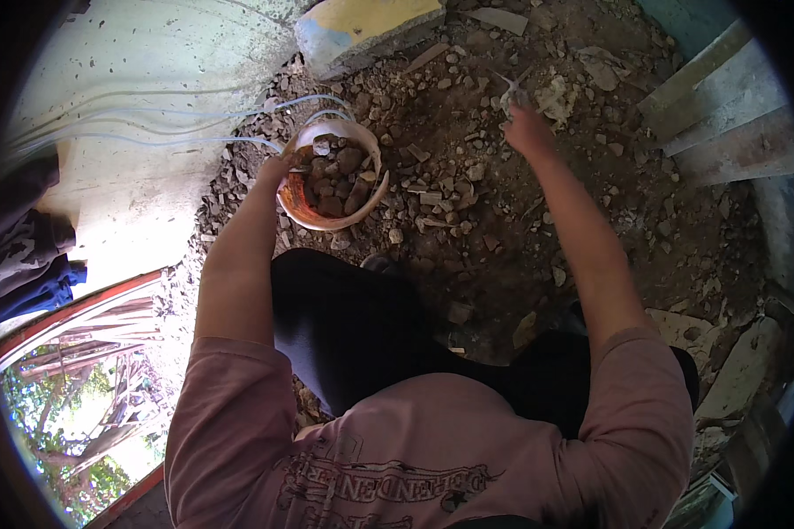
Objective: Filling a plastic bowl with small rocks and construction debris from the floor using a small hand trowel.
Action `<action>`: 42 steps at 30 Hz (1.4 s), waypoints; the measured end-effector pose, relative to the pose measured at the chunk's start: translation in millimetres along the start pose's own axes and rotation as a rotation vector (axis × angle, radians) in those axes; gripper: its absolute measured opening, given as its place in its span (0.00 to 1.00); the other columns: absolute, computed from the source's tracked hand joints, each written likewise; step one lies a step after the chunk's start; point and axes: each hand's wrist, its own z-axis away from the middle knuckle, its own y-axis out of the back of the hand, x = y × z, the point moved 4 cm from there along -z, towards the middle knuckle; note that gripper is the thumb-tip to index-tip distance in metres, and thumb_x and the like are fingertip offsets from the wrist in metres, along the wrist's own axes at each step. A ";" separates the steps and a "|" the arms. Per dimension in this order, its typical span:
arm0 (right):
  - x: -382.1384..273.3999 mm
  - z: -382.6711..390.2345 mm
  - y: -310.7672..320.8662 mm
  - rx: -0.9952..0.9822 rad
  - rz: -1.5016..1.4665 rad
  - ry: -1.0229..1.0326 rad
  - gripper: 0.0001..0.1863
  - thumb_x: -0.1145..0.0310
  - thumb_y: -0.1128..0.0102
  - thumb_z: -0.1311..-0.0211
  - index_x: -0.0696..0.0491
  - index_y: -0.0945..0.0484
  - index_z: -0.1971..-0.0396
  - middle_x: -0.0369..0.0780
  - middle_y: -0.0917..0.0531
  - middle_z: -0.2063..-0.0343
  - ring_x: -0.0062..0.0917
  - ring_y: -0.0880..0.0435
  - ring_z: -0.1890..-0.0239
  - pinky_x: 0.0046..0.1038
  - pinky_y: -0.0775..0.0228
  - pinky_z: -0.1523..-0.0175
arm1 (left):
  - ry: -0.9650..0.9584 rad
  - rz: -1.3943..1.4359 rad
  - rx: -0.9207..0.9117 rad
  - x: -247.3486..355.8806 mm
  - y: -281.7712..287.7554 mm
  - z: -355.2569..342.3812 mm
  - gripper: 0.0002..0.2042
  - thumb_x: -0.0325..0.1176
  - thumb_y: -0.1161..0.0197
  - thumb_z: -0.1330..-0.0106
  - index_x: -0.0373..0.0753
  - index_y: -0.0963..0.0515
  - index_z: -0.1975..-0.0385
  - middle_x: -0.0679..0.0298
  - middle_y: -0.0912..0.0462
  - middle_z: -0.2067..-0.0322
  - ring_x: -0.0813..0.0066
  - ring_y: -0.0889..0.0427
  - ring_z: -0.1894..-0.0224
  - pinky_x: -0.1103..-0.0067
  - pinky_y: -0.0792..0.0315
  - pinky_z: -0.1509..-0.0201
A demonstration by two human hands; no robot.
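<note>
A round pale bucket (326, 226) with an orange-stained inside stands on the rubble at left of centre. Broken stones and dark lumps (348, 160) lie in it, and its rim looks broken on the right side. My left hand (276, 169) is closed on the bucket's left rim; its fingers are partly hidden. Farther off to the right, my right hand (529, 132) reaches over the dirt, fingers closed around a pale, ragged scrap (514, 92) with thin ends sticking out. The scrap's kind is unclear.
Loose rubble (441, 189) covers the floor. A large painted masonry block (366, 33) lies at the far side. Pale thin cables (194, 141) run from the left wall toward the bucket. Boards (732, 106) lean at the right. Dark clothes (26, 247) hang at the left.
</note>
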 end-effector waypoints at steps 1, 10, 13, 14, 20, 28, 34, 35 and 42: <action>0.9 2.6 -4.7 0.003 0.005 -0.005 0.30 0.60 0.43 0.34 0.47 0.35 0.32 0.48 0.24 0.43 0.44 0.24 0.42 0.44 0.27 0.41 | 0.001 -0.003 -0.009 7.0 0.6 -0.7 0.31 0.60 0.51 0.30 0.34 0.19 0.54 0.44 0.17 0.54 0.45 0.19 0.48 0.60 0.26 0.45; -48.0 28.5 -17.2 -0.136 -0.108 0.206 0.30 0.65 0.43 0.38 0.49 0.33 0.34 0.47 0.23 0.46 0.42 0.22 0.44 0.44 0.26 0.43 | -0.079 -0.075 0.004 -22.4 -8.7 -34.2 0.31 0.60 0.50 0.30 0.33 0.18 0.55 0.41 0.18 0.56 0.43 0.19 0.49 0.59 0.26 0.46; -55.0 27.0 -12.6 -0.069 -0.181 0.175 0.28 0.64 0.43 0.39 0.51 0.30 0.37 0.49 0.20 0.48 0.44 0.21 0.46 0.45 0.27 0.43 | -0.160 -0.188 0.051 -32.1 -12.2 -43.8 0.31 0.60 0.50 0.30 0.33 0.18 0.55 0.42 0.17 0.55 0.43 0.20 0.49 0.59 0.26 0.46; -44.3 20.6 -8.1 -0.061 -0.295 0.118 0.27 0.63 0.43 0.39 0.52 0.28 0.38 0.50 0.20 0.49 0.45 0.21 0.46 0.45 0.27 0.43 | -0.162 -0.191 0.069 -25.2 -14.3 -43.1 0.30 0.59 0.50 0.31 0.33 0.18 0.55 0.42 0.17 0.55 0.44 0.20 0.48 0.59 0.26 0.46; 20.3 -12.6 34.4 -0.012 -0.342 -0.118 0.28 0.63 0.42 0.40 0.56 0.27 0.40 0.53 0.20 0.49 0.46 0.20 0.46 0.44 0.28 0.42 | 0.025 0.105 -0.007 -4.5 -19.4 -21.4 0.31 0.60 0.51 0.31 0.33 0.18 0.55 0.42 0.18 0.55 0.44 0.20 0.48 0.59 0.26 0.45; 0.8 -1.7 21.2 -0.029 -0.246 -0.082 0.29 0.66 0.43 0.41 0.57 0.28 0.38 0.51 0.21 0.46 0.42 0.20 0.45 0.44 0.26 0.42 | 0.019 0.059 -0.049 -11.1 -14.3 -28.9 0.32 0.61 0.50 0.31 0.33 0.18 0.55 0.42 0.18 0.54 0.44 0.20 0.47 0.59 0.27 0.45; -5.2 2.1 39.9 -0.061 -0.189 -0.048 0.29 0.67 0.42 0.42 0.58 0.28 0.39 0.50 0.20 0.47 0.42 0.19 0.47 0.43 0.25 0.44 | -0.097 -0.127 -0.050 -18.6 -31.0 -52.1 0.32 0.61 0.51 0.30 0.33 0.18 0.54 0.43 0.18 0.53 0.45 0.20 0.47 0.60 0.27 0.44; -17.1 -2.7 46.8 -0.076 -0.189 -0.012 0.30 0.67 0.41 0.44 0.58 0.28 0.38 0.50 0.20 0.47 0.42 0.19 0.47 0.41 0.25 0.43 | -0.186 -0.238 -0.006 -34.3 -9.5 -54.8 0.32 0.61 0.51 0.30 0.33 0.18 0.54 0.43 0.18 0.52 0.45 0.20 0.46 0.60 0.27 0.44; -1.9 -11.1 45.0 -0.463 0.069 0.044 0.29 0.70 0.42 0.49 0.52 0.22 0.42 0.50 0.17 0.51 0.43 0.17 0.49 0.39 0.25 0.44 | -0.101 -0.189 -0.082 15.1 -30.3 -33.1 0.32 0.61 0.54 0.29 0.33 0.18 0.54 0.44 0.18 0.53 0.47 0.20 0.46 0.60 0.27 0.44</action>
